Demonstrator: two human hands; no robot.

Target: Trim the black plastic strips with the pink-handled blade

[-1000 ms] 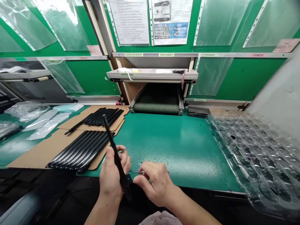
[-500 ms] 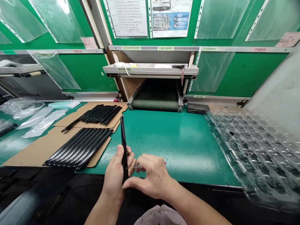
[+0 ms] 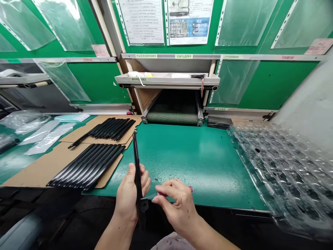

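My left hand (image 3: 128,192) is wrapped round a long glossy black plastic part (image 3: 136,149), held up on a slant over the table's front edge. Its lower end, with a small tab, hangs below my fingers. In my right hand (image 3: 175,199) is a small knife (image 3: 148,197) with a pink handle, pinched between thumb and fingers. The thin blade points left, its tip close to the black part near the tab; whether it touches I cannot tell. On cardboard to the left lies a row of similar black parts (image 3: 87,165), with a second bunch (image 3: 111,128) behind.
A clear plastic blister tray (image 3: 281,173) stands on the right of the green table (image 3: 182,149). At the back are a conveyor belt (image 3: 173,117) under a shelf (image 3: 166,80) and a dark box (image 3: 220,122). Plastic bags (image 3: 50,139) lie at the far left. Small black shavings dot the tabletop.
My right hand has moved off the black part, slightly right and down, uncovering its tab and the knife blade. My left hand keeps its hold; the view has shifted slightly.
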